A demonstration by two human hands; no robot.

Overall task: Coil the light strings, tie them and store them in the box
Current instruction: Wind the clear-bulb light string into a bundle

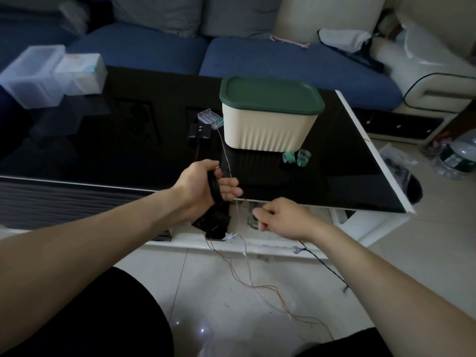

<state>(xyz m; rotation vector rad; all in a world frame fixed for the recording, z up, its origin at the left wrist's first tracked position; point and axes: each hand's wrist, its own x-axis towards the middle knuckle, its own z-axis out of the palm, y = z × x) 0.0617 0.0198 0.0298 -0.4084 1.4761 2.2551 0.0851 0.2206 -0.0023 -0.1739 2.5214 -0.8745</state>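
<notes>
Coiling barely begun, box unopened.

Loose copper wire [260,284] trails over the floor below the right hand [280,217], whose fingers pinch a black strand; the left hand [206,186] grips a dark coil [215,188]. Beyond its fingertips lie two battery packs [203,124], green ties [296,157] and the lidded box [268,117]. Tying and storing remain.
</notes>
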